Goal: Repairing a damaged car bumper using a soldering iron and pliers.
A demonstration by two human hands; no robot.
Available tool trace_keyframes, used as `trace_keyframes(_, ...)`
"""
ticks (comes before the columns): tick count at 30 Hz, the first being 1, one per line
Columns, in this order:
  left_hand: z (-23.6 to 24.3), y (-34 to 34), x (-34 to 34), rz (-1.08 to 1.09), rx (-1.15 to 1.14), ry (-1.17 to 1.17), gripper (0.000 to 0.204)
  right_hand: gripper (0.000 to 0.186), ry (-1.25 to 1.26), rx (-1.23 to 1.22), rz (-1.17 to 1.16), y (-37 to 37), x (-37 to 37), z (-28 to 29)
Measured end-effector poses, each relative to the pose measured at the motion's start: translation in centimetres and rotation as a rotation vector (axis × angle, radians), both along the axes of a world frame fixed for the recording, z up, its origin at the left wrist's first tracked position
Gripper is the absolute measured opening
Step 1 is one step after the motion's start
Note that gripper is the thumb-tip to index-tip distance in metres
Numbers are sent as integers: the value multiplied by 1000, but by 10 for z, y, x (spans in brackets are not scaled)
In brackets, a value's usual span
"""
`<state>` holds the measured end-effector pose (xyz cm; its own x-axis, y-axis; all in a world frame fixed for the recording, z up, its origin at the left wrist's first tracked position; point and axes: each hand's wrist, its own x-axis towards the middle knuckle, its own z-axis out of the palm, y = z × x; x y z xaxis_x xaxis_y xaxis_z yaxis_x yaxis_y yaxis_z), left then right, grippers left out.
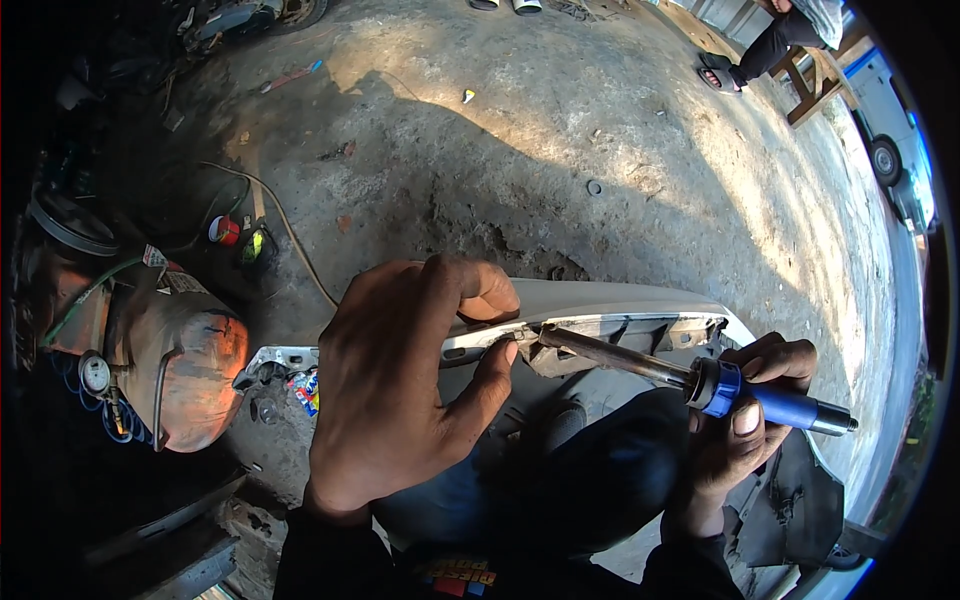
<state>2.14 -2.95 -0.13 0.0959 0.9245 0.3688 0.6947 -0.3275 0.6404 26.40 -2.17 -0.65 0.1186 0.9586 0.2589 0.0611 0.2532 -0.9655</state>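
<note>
A light-coloured curved car panel (600,297), perhaps a bumper, lies across in front of me with its inner edge toward me. My left hand (415,365) pinches the panel's edge, thumb on the near side and fingers curled over the far side. In my right hand (745,425) is a blue-handled tool with a long metal shaft (620,360), which looks like a heavy soldering iron. The shaft points left, and its end touches or nearly touches the panel's edge just right of my left thumb. Exactly what the tip meets is too small to tell.
An orange air compressor tank (205,375) with a pressure gauge (95,375) stands at left. A hose (285,225) runs over the rough ground. A small red-and-white can (224,231) lies near it. A seated person's leg (775,55) and a wooden bench (815,90) are far right.
</note>
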Motion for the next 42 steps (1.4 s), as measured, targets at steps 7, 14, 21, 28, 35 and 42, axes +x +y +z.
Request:
trace_keyframes(7,-2,2,-1,-1,60,27,26,56,-8,132,-52,-5,9,-12)
trace_keyframes(14,2,0,0,1,-7,19,27,52,30,144,-15,-5,5,-14)
trace_keyframes(21,3,0,0,4,-20,-7,26,52,24,147,-14,-5,6,-14)
trace_keyframes(28,3,0,0,3,-1,6,27,49,17,163,-7,-5,6,-16)
trace_keyframes(35,1,0,-1,3,1,10,26,50,24,184,5,-7,6,-16)
trace_keyframes(42,3,0,0,3,-10,9,26,50,25,221,-12,-4,6,-19)
